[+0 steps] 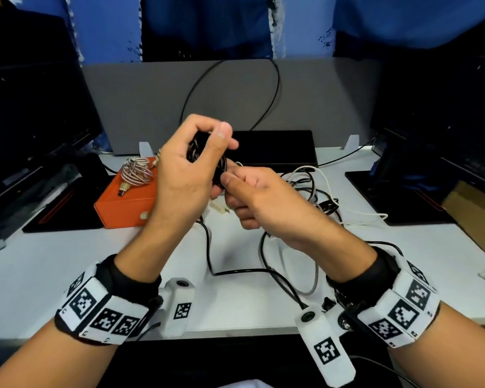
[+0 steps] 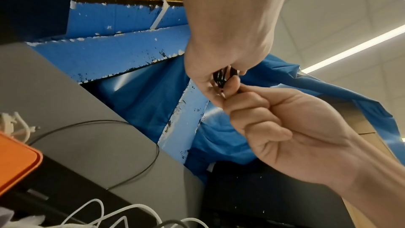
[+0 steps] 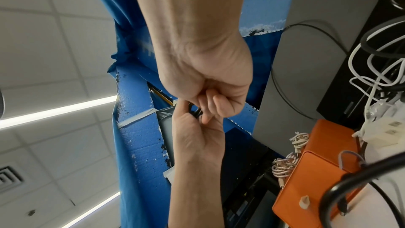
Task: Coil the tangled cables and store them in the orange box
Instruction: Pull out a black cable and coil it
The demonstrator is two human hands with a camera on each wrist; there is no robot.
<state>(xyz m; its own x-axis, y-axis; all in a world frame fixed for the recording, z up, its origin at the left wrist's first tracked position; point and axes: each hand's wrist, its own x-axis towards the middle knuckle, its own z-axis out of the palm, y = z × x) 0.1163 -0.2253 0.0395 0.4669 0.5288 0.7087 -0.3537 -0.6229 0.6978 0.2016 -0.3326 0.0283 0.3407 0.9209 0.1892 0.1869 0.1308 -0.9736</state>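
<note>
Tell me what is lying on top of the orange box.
A coiled pink-and-white braided cable lies on the closed orange box. The left hand covers the box's right end; its inside is hidden.

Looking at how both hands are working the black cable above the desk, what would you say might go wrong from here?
The left hand grips the black coil while the right hand pinches its end; a slip would likely let the loops spring apart.

The black cable's tail runs down into the tangle of cables on the desk, so pulling may drag or tighten it.

The orange box looks closed, with a striped cable on its lid that may slide off on opening.
</note>
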